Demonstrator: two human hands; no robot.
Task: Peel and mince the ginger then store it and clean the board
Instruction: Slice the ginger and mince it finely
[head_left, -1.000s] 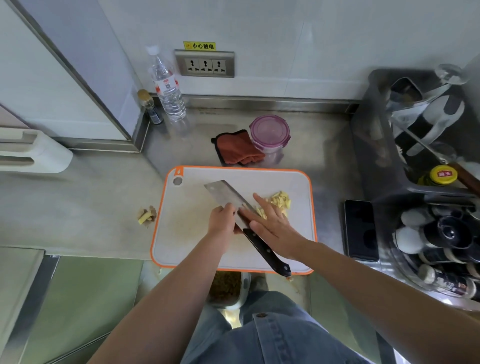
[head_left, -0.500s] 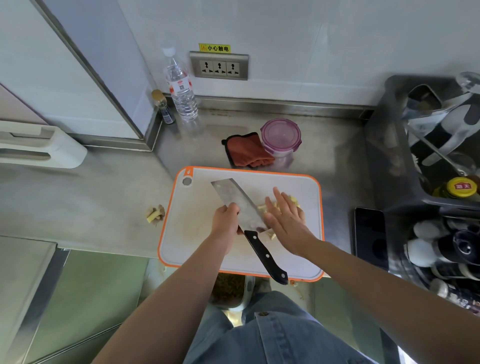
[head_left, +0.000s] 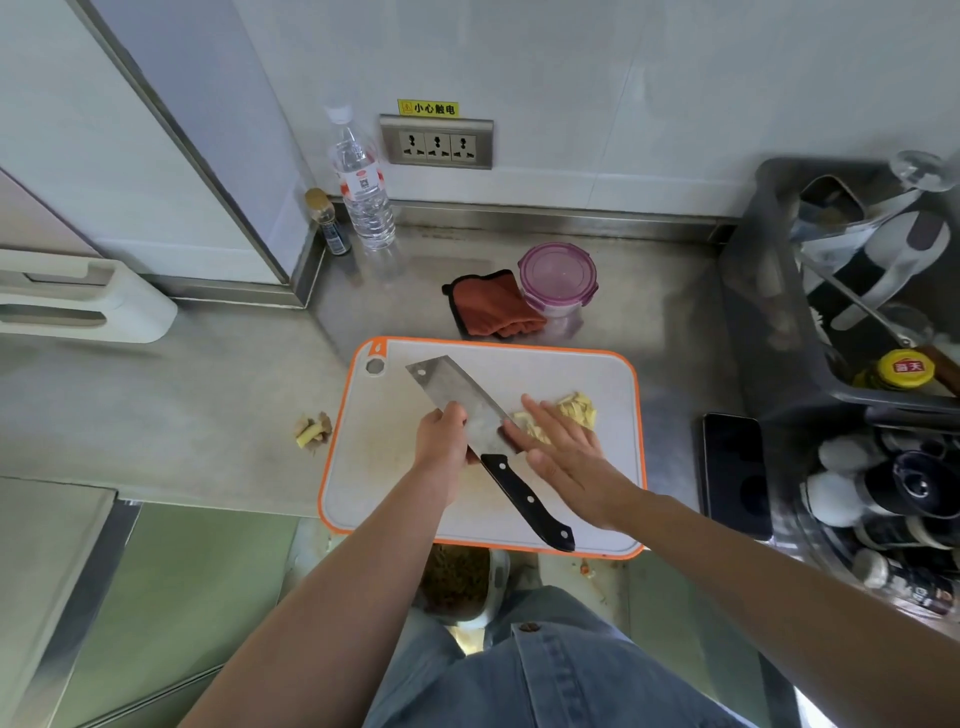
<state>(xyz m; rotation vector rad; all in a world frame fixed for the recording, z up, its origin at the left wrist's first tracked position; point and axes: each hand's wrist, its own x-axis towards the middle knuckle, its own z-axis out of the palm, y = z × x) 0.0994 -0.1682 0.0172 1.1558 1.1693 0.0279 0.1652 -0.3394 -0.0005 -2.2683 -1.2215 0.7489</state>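
Closest to the body, at the 6 o'clock edge of the chopping board (head_left: 395, 499), the black handle of the knife (head_left: 480, 428) sticks out with nobody holding it. Left grip (head_left: 441, 441) is curled round the back of the blade up near the handle, so it's clamped on steel, not the handle. Right grip (head_left: 566, 452) is flat, fingers straight, laid against the blade's other side and partly over the ginger (head_left: 576, 410), a loose yellow pile at about 2 o'clock on the board.

My guess is those bits are light, damp and clingy, so they'll stick to metal and skin. Scrape them, don't pick. The knife looks heavy and slick, so take it by the handle.

Farther back at 12, a cloth (head_left: 488, 306) and a lidded tub (head_left: 558, 278) sit on the worktop (head_left: 208, 395).
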